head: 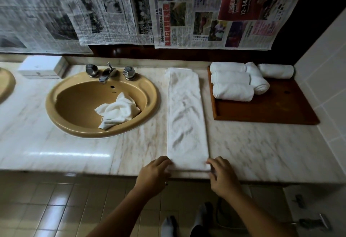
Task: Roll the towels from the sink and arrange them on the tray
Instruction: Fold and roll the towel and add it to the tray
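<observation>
Towel corners first: the fingers [167,162] of the left hand [154,176] curl round the near left corner of a folded towel [187,117], and the fingers [210,162] of the right hand [223,177] pinch its near right corner. That long strip lies flat on the worktop [262,148], just right of the sink [51,104]. 1 crumpled towel [118,111] sits inside the sink. Farther right of the sink, 5 rolled towels [232,90] rest on the wooden tray [271,109].
</observation>
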